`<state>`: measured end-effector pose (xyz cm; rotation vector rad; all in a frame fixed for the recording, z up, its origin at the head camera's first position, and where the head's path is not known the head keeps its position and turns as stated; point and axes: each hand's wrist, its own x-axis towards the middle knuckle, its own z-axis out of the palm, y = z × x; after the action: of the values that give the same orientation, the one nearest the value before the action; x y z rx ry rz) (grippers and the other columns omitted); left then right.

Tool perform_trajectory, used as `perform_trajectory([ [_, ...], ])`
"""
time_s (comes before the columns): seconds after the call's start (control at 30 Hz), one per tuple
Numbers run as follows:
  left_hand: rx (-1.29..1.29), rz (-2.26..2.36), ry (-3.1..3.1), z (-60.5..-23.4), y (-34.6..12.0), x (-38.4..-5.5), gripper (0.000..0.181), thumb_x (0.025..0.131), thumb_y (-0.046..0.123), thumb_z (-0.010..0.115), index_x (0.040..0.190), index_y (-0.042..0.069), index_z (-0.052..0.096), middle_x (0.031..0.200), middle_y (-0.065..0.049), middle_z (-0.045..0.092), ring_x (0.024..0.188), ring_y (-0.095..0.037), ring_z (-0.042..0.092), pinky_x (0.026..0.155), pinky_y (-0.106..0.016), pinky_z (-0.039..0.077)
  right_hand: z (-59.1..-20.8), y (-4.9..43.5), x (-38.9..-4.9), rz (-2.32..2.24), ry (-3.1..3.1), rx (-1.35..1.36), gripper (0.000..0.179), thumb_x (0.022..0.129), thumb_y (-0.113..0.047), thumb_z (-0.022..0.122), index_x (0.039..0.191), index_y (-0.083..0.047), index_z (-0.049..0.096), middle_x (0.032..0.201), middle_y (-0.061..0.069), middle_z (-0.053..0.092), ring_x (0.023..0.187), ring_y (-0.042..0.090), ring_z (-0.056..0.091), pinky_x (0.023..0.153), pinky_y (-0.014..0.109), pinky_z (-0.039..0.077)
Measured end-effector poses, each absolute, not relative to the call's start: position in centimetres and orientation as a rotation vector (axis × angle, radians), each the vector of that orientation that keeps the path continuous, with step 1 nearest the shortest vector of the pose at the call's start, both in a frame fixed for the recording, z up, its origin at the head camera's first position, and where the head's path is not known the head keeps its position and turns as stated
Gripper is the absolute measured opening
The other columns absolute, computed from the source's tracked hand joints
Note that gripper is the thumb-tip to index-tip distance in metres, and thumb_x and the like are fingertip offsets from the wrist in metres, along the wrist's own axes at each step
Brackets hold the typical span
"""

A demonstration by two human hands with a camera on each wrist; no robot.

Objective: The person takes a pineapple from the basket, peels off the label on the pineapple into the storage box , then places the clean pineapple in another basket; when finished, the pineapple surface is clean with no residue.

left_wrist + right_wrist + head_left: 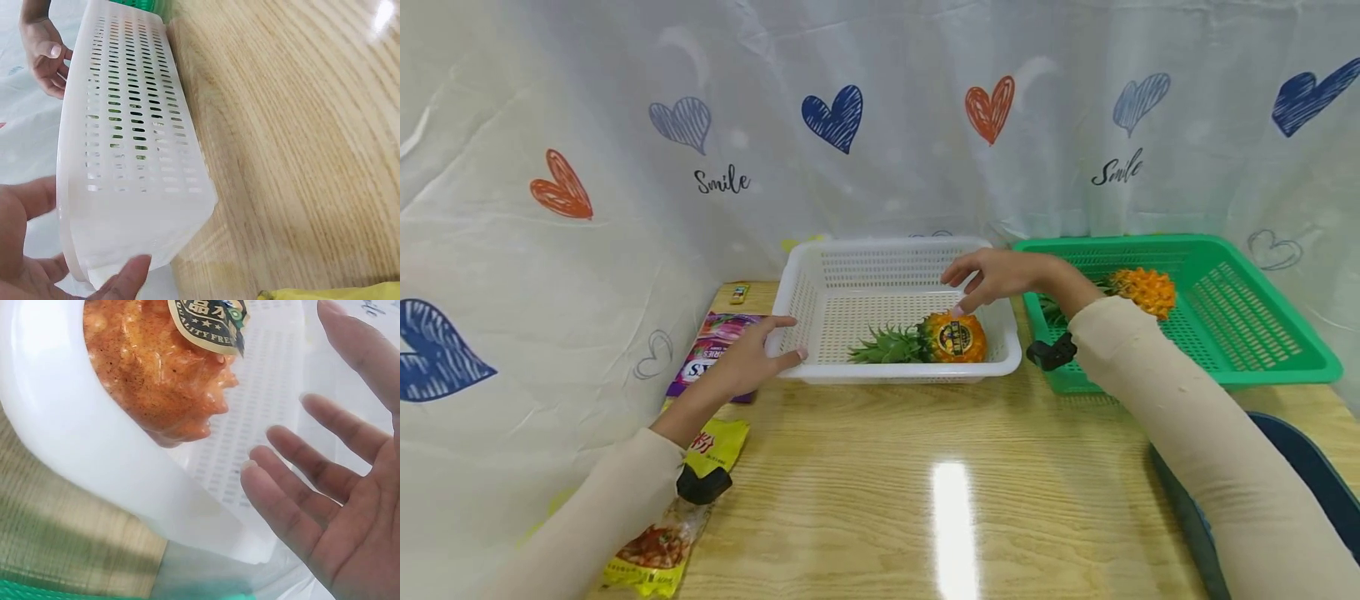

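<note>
A white plastic basket (895,369) with slotted walls stands near the curtain. My left hand (752,358) holds its left end, fingers over the rim; in the left wrist view, fingertips (134,275) lie along the outside of the basket wall. Inside the basket's front right lies a small orange pineapple (972,339), its green leaves pointing left and a black-and-gold label on its side. Over the basket's right part hovers my right hand (1000,275), fingers spread and loosely bent, holding nothing. In the right wrist view those fingers stand apart from the pineapple (156,381).
A green basket (1285,333) with another pineapple (1146,292) sits at right, behind my right forearm. At left lie a purple packet (718,333), a yellow food bag (658,542) and a tiny yellow packet (740,293). A dark bin (1292,450) stands front right.
</note>
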<state>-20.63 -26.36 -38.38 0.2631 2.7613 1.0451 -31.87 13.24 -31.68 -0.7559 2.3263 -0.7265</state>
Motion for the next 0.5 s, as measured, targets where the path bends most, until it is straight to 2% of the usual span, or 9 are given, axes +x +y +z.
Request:
perform_trajectory([
  [0.1, 0.305, 1.054, 2.753, -38.4, -26.3, -20.3, 0.068, 0.098, 0.034, 0.066, 0.152, 0.003, 0.039, 0.155, -0.027, 0.037, 0.142, -0.048, 0.036, 0.113, -0.066, 0.030, -31.8, 13.1, -32.0, -0.714, 2.318, -0.737, 0.068, 0.090, -0.033, 0.076, 0.147, -0.010, 0.048, 0.153, 0.014, 0.044, 0.137, 0.037, 0.046, 0.101, 0.053, 0.049],
  [0.3, 0.300, 1.072, 2.742, -38.6, -26.4, -20.2, 0.068, 0.096, 0.036, 0.068, 0.149, 0.003, 0.042, 0.153, -0.026, 0.040, 0.139, -0.048, 0.040, 0.111, -0.065, 0.033, -31.9, 12.3, -32.4, -0.707, 2.282, -0.667, 0.071, 0.089, -0.035, 0.077, 0.150, -0.014, 0.045, 0.156, 0.012, 0.040, 0.143, 0.037, 0.038, 0.104, 0.054, 0.047],
  [0.5, 0.283, 1.090, 2.725, -38.8, -26.5, -20.2, 0.070, 0.094, 0.039, 0.070, 0.148, 0.003, 0.043, 0.152, -0.026, 0.040, 0.138, -0.047, 0.042, 0.110, -0.064, 0.035, -32.2, 11.9, -32.6, -0.666, 2.194, -0.643, 0.073, 0.091, -0.034, 0.076, 0.152, -0.015, 0.041, 0.160, 0.016, 0.032, 0.140, 0.037, 0.043, 0.104, 0.054, 0.048],
])
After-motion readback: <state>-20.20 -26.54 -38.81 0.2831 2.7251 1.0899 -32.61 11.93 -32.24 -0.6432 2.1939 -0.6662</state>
